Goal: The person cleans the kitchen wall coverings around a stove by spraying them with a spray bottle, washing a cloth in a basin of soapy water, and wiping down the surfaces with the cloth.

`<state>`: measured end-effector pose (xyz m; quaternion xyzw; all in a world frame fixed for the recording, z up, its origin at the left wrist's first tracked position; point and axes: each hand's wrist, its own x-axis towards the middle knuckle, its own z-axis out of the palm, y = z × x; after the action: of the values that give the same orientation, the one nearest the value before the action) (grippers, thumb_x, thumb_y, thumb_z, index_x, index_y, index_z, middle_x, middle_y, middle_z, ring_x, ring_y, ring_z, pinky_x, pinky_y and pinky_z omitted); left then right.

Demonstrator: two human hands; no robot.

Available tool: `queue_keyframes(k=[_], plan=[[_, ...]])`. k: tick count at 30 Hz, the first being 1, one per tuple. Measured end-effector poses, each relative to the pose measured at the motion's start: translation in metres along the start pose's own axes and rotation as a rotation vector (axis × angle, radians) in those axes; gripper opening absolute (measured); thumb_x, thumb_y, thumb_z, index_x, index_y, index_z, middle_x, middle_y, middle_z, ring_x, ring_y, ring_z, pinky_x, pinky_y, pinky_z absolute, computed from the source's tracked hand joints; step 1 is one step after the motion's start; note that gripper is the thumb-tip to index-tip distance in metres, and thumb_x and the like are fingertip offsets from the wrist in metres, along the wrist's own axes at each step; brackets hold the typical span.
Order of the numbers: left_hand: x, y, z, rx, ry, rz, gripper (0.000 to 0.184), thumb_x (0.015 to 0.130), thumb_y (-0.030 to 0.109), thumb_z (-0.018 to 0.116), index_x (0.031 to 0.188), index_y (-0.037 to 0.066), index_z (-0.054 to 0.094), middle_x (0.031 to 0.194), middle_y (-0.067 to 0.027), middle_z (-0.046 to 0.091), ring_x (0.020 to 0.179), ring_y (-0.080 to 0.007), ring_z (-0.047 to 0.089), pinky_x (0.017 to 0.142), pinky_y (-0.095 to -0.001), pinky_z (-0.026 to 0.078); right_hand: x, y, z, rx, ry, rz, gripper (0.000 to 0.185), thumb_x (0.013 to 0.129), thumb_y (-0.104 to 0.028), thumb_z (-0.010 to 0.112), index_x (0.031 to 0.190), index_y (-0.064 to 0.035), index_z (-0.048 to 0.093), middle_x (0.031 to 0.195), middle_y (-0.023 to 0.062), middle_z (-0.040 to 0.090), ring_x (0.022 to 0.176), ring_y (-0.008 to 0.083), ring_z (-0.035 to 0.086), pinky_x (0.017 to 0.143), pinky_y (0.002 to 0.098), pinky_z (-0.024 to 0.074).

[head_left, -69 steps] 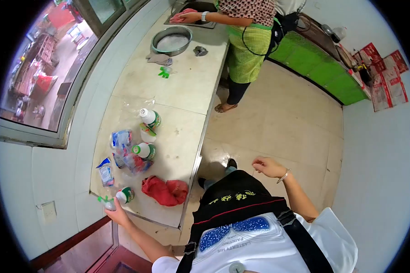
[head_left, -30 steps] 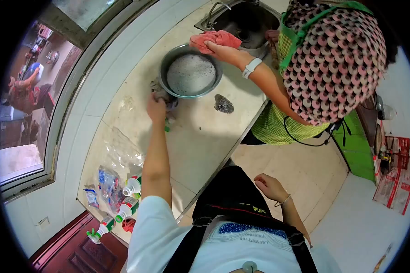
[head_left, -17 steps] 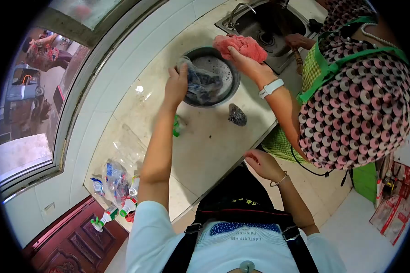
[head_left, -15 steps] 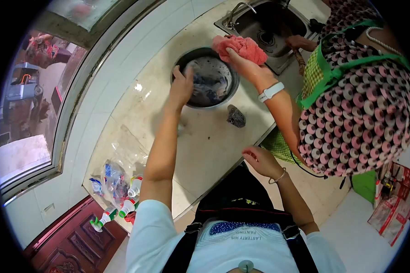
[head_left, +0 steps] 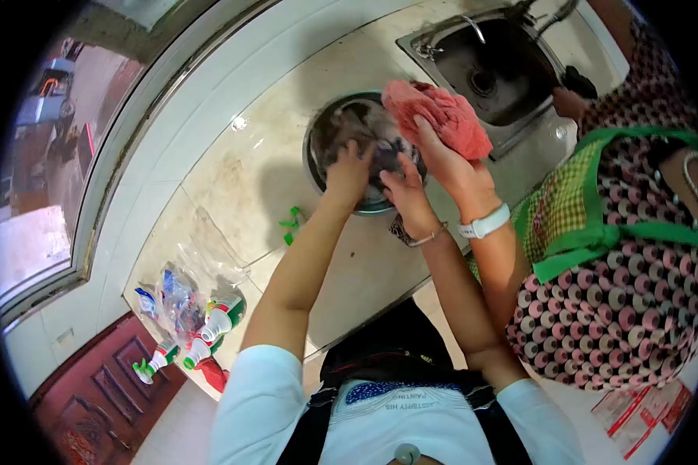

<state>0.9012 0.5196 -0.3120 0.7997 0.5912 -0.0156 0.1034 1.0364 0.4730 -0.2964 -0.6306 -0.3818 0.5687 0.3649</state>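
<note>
A round metal basin (head_left: 309,159) of dark, sudsy water with cloth-like stuff in it sits on the counter. Over its near side is my left hand (head_left: 347,177), fingers spread and reaching into the basin. My right hand (head_left: 409,200) is at the basin's near right rim, its fingers apart and nothing seen in them. Close above, a co-worker's hand (head_left: 451,167) with a white wristband holds a bunched pink cloth (head_left: 438,116) over the right rim. A dark scouring pad (head_left: 398,230) lies mostly hidden behind my right wrist.
A sink (head_left: 498,77) with a faucet is set in the counter at the far right. Spray bottles (head_left: 223,316) and clear plastic bags (head_left: 180,298) lie at the counter's left end. A green plastic piece (head_left: 291,225) rests left of the basin. The co-worker stands close on my right.
My right hand has come up from the counter's front edge to the basin. My left hand has moved from the left rim to over the water. The co-worker still holds the pink cloth.
</note>
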Motion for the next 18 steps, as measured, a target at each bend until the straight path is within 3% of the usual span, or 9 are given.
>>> queue_keyframes(k=[1,3,6,9,11,12,13,16,18], plan=[[-0.004,0.0,-0.003,-0.07,-0.057,0.078,0.059,0.079,0.012,0.058,0.134,0.025,0.044,0.131,-0.0166,0.041,0.114,-0.0318,0.05,0.076,-0.0393,0.053,0.007,-0.007,0.002,-0.011,-0.018,-0.001,0.064,0.089,-0.019,0.059,0.143,-0.0102,0.025,0.14,0.0105,0.029,0.127,0.0248,0.036,0.094,0.0381,0.0422],[-0.005,-0.011,-0.003,-0.172,-0.08,0.053,0.051,0.08,0.012,0.054,0.13,0.02,0.048,0.13,-0.0195,0.04,0.112,-0.0353,0.05,0.08,-0.0445,0.051,0.006,-0.033,0.007,0.481,0.04,0.395,0.065,0.089,-0.023,0.058,0.143,-0.0107,0.024,0.145,0.01,0.024,0.131,0.0267,0.031,0.095,0.0403,0.0418],[0.007,0.01,-0.009,-0.909,0.082,-0.424,0.04,0.077,0.019,0.055,0.112,0.002,0.06,0.118,-0.0266,0.046,0.107,-0.0436,0.048,0.091,-0.0442,0.042,0.03,-0.016,0.02,0.625,-0.054,0.463,0.048,0.093,-0.033,0.049,0.133,-0.007,0.04,0.133,0.0112,0.044,0.118,0.025,0.047,0.094,0.0424,0.0433],[-0.013,0.04,-0.028,-1.166,0.216,-0.22,0.038,0.072,0.025,0.058,0.097,-0.003,0.059,0.105,-0.0202,0.053,0.1,-0.0366,0.049,0.09,-0.0383,0.038,0.075,0.014,0.006,1.019,-0.252,0.528,0.047,0.093,-0.043,0.043,0.114,-0.0027,0.055,0.11,0.0126,0.06,0.101,0.0248,0.057,0.092,0.0444,0.0451],[-0.026,0.05,-0.043,-1.207,0.228,-0.162,0.035,0.069,0.024,0.059,0.091,-0.004,0.063,0.107,-0.023,0.054,0.094,-0.0393,0.051,0.084,-0.042,0.04,0.082,0.011,-0.006,1.089,-0.307,0.495,0.043,0.094,-0.038,0.043,0.115,-0.0024,0.054,0.111,0.0124,0.059,0.101,0.0243,0.057,0.091,0.043,0.0456],[-0.026,0.058,-0.029,-1.418,0.281,-0.211,0.028,0.07,0.023,0.061,0.081,-0.003,0.063,0.095,-0.0213,0.057,0.086,-0.0354,0.054,0.077,-0.0395,0.043,0.082,0.009,-0.011,1.095,-0.315,0.469,0.041,0.094,-0.036,0.044,0.115,-0.0022,0.054,0.112,0.0122,0.059,0.101,0.024,0.058,0.091,0.0423,0.0458],[-0.028,0.062,-0.034,-1.424,0.289,-0.216,0.028,0.07,0.023,0.061,0.081,-0.003,0.063,0.095,-0.0213,0.057,0.086,-0.0354,0.054,0.077,-0.0395,0.043,0.081,0.008,-0.015,1.097,-0.319,0.431,0.039,0.094,-0.033,0.044,0.116,-0.0021,0.053,0.112,0.0121,0.059,0.101,0.0237,0.058,0.091,0.0417,0.046],[-0.037,0.069,-0.064,-1.386,0.387,-0.202,0.026,0.075,0.023,0.063,0.06,0.002,0.059,0.058,-0.0153,0.053,0.057,-0.0324,0.055,0.055,-0.0374,0.044,0.07,0.018,-0.017,1.112,-0.309,0.306,0.035,0.094,-0.026,0.044,0.118,-0.0016,0.053,0.114,0.0118,0.059,0.101,0.0228,0.058,0.09,0.0397,0.0468],[-0.032,0.06,-0.051,-1.251,0.455,-0.172,0.026,0.075,0.024,0.064,0.06,0.003,0.058,0.059,-0.0154,0.054,0.056,-0.0332,0.055,0.053,-0.0382,0.043,0.057,0.033,-0.014,1.109,-0.284,0.208,0.032,0.095,-0.02,0.044,0.119,-0.0013,0.052,0.115,0.0115,0.059,0.102,0.0222,0.058,0.089,0.0383,0.0472]])
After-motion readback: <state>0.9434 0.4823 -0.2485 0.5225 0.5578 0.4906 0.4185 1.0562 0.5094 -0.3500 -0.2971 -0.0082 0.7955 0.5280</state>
